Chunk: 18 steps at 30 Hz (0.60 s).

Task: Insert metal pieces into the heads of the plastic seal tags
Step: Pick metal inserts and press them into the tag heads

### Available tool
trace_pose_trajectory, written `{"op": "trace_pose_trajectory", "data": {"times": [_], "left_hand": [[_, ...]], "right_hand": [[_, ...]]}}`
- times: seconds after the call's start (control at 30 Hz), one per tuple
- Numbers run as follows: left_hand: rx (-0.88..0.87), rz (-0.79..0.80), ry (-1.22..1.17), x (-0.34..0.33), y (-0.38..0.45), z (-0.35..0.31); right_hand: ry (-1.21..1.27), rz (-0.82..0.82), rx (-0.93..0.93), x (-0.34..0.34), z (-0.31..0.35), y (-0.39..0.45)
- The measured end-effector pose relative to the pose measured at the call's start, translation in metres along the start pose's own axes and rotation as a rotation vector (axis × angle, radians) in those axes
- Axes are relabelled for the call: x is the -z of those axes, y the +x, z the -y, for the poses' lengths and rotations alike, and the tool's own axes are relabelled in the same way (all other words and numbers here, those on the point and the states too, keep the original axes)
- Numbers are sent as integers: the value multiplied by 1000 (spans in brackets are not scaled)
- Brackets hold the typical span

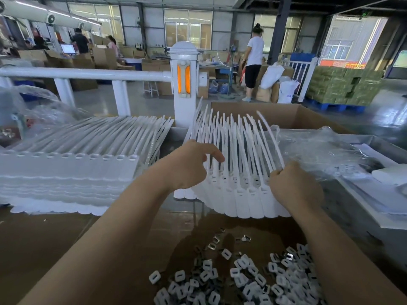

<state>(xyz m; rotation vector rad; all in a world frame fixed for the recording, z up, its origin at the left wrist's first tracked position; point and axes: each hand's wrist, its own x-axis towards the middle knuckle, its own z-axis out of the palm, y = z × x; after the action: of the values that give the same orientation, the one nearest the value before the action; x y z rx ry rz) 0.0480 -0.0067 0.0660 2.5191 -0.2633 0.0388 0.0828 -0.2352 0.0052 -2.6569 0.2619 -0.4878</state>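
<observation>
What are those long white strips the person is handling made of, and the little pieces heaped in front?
The seal tags look like matte white plastic: their thin tails bend and fan out. The small pieces seem to be white plastic frames around dark slots; a few glint like bare metal. The surface beneath looks like brown cardboard.

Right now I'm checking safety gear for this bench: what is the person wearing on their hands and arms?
Nothing that shows. The left hand and right hand are bare, with no gloves, and no rings or watch are visible. Both forearms are uncovered right up to the bottom edge of the picture, so no sleeve shows; any sleeve would lie higher up, out of view.
</observation>
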Motion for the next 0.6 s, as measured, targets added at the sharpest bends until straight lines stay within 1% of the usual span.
{"op": "trace_pose_trajectory", "data": {"times": [0.1, 0.17, 0.23, 0.27, 0.3, 0.33, 0.37, 0.4, 0.43, 0.47, 0.5, 0.53, 0.6], "left_hand": [[66, 171, 80, 1, -4, 10], [140, 285, 145, -1, -8, 18], [224, 380, 106, -2, -10, 24], [257, 407, 51, -1, -10, 26], [279, 420, -7, 0, -10, 26], [291, 425, -53, 0, -9, 26], [299, 428, -81, 1, -10, 26], [304, 431, -96, 1, -9, 25], [312, 437, -109, 2, -10, 25], [316, 445, -123, 3, -11, 26], [319, 452, -138, 5, -11, 27], [321, 459, -154, 6, -12, 28], [333, 476, -178, 9, -13, 32]], "right_hand": [[-97, 56, 1, 0, 0, -3], [-157, 34, 20, 2, 1, -5], [-232, -60, 107, 5, 4, -5], [-202, -98, 171, 7, 7, -5], [-113, -88, 245, 10, 12, -6], [28, -4, 327, 13, 18, -7], [182, 165, 398, 15, 25, -9], [306, 376, 461, 17, 33, -13], [370, 569, 525, 17, 40, -19], [368, 719, 586, 16, 47, -25], [343, 826, 642, 13, 53, -32], [312, 893, 681, 9, 57, -37], [285, 934, 695, 2, 60, -41]]}}
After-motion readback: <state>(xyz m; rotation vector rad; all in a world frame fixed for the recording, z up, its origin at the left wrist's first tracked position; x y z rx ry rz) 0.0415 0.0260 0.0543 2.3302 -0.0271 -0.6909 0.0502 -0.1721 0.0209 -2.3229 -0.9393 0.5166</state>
